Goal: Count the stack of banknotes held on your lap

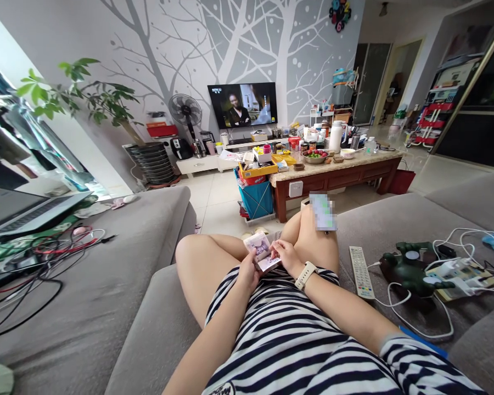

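My left hand [249, 272] is closed on a small stack of purple-and-white banknotes [260, 248], with its thumb lying on top of the notes. The lower part of the stack is folded or fanned toward my lap. My right hand [288, 257], with a pale watch on its wrist, is at the right edge of the notes. Its fingers are curled and pressed onto a banknote there. Both hands rest low over my lap, between my bent legs. A blurred-out phone [323, 213] lies on my right knee.
To my right on the grey sofa lie a remote control [361, 272], a dark green massager-like device [414, 269], and a power strip [463, 278] with white cables. A laptop [28, 216] and tangled cables are at left. Ahead stands a loaded coffee table [333, 174] beside a blue bin [255, 198].
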`<state>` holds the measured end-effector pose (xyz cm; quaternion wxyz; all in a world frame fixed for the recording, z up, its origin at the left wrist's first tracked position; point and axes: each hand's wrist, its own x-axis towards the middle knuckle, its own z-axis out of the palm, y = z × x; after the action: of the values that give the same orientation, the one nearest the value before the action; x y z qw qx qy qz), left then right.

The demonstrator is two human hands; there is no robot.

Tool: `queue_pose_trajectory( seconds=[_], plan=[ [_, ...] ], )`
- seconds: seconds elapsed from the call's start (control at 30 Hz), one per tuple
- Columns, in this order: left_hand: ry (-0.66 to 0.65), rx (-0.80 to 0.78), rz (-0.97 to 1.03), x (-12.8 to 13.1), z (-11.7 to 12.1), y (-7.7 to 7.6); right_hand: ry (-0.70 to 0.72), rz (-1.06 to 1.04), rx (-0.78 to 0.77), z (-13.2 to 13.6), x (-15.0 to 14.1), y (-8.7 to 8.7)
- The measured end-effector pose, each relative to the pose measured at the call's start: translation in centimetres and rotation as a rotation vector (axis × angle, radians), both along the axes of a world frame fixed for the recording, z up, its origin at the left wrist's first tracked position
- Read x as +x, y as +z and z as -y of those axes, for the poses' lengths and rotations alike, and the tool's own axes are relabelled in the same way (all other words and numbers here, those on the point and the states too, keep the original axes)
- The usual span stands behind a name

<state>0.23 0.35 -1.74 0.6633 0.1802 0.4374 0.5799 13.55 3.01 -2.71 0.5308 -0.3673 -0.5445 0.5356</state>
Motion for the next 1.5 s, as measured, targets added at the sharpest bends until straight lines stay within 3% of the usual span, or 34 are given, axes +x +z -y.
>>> queue_pose_trajectory(
  seconds=[0.4,0.6,0.87,1.07,1.5],
  plan=[
    [0.016,0.026,-0.104,-0.1,0.2,-0.1,-0.145,0.039,-0.017,-1.3,-0.3,-1.2],
    [0.032,0.005,-0.096,0.0,0.4,0.3,-0.139,0.135,-0.008,-1.3,-0.2,-1.5],
    [0.047,-0.043,-0.010,0.4,0.7,1.5,-0.085,0.066,0.027,-0.9,0.0,-1.2],
    [0.044,-0.046,-0.027,0.5,0.7,1.6,-0.005,-0.043,-0.005,-0.6,0.0,-0.7],
    [0.016,-0.035,-0.036,0.5,0.7,1.5,0.007,-0.047,-0.030,-0.6,0.1,-0.4]
  ],
)
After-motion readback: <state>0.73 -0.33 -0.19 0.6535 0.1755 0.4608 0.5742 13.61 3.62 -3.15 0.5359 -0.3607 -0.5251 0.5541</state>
